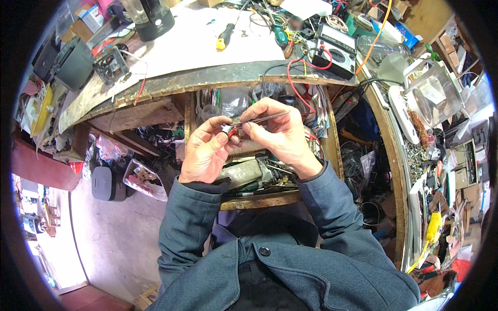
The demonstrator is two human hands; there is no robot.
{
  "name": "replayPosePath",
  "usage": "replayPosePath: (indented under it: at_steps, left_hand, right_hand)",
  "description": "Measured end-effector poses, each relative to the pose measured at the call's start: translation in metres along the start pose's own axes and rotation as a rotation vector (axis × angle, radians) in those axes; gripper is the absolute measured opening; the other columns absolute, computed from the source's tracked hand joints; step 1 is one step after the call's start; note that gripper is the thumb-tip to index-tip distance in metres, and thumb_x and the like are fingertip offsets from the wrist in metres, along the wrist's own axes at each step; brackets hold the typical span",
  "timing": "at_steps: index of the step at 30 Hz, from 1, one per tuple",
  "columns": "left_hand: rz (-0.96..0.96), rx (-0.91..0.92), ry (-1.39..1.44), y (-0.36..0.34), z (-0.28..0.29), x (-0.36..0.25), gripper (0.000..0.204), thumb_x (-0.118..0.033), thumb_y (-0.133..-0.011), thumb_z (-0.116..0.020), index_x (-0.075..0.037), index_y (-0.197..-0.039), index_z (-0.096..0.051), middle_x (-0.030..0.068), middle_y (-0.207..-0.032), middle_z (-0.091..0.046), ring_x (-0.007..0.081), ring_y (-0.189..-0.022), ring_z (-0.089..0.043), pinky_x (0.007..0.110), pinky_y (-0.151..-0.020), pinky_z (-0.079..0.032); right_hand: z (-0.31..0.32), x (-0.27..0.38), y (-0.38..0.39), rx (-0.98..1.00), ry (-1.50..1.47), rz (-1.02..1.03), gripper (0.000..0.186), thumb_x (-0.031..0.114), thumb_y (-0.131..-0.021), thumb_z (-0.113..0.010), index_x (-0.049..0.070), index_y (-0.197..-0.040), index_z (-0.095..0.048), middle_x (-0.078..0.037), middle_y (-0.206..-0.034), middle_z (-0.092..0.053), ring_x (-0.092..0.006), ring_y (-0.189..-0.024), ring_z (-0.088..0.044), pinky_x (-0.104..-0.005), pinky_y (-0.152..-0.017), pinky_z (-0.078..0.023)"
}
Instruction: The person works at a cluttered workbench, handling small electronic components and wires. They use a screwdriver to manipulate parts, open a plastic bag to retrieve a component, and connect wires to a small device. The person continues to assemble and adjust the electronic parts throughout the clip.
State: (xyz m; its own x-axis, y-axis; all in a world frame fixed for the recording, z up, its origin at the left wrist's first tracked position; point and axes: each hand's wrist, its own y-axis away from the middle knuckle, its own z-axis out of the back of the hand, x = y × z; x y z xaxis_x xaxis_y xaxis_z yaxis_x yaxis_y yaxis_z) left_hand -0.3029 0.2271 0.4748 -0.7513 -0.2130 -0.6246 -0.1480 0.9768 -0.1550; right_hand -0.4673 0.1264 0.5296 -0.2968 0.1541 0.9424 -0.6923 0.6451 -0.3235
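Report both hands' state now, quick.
Left hand: closed, pinching a small red-and-white part.
Right hand: closed, holding a thin metal tool.

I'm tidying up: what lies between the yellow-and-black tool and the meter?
Chiefly a green-handled tool and a brown-handled tool, the head view shows.

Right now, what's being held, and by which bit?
The right hand pinches a slim metal tool near its left end; the left hand holds a small red-and-white part, but I can't tell by which bit.
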Motion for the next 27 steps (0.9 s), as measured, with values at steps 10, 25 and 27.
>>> replayPosePath:
  at_steps: [10, 25, 27]
  left_hand:
    - [0.009, 0.073, 0.080, 0.002, -0.001, -0.002, 0.025, -0.002, -0.097, -0.061, 0.004, -0.122, -0.058, 0.0132, -0.109, -0.068, 0.0221, -0.096, -0.068, 0.044, -0.093, -0.057]
    - [-0.002, 0.021, -0.011, 0.002, 0.012, -0.002, 0.025, -0.003, -0.096, -0.063, 0.001, -0.121, -0.060, 0.0125, -0.112, -0.069, 0.0221, -0.104, -0.068, 0.039, -0.095, -0.055]
    - [0.024, 0.030, 0.004, 0.002, 0.012, -0.003, 0.026, -0.003, -0.096, -0.063, 0.001, -0.121, -0.060, 0.0127, -0.111, -0.069, 0.0222, -0.103, -0.068, 0.039, -0.095, -0.056]
  right_hand:
    - [0.005, -0.008, -0.001, 0.050, 0.297, 0.328, 0.012, -0.002, -0.082, -0.070, -0.002, -0.094, -0.069, -0.009, -0.087, -0.071, -0.0135, -0.079, -0.069, -0.0267, -0.071, -0.055]
    - [-0.004, -0.019, 0.002, 0.001, 0.406, 0.496, 0.023, -0.005, -0.075, -0.074, 0.002, -0.097, -0.071, -0.013, -0.092, -0.071, -0.0263, -0.076, -0.070, -0.0324, -0.065, -0.057]
    - [-0.004, -0.015, -0.001, 0.030, 0.475, 0.562, 0.023, -0.005, -0.074, -0.074, 0.002, -0.096, -0.071, -0.013, -0.091, -0.070, -0.0265, -0.076, -0.070, -0.0324, -0.066, -0.057]
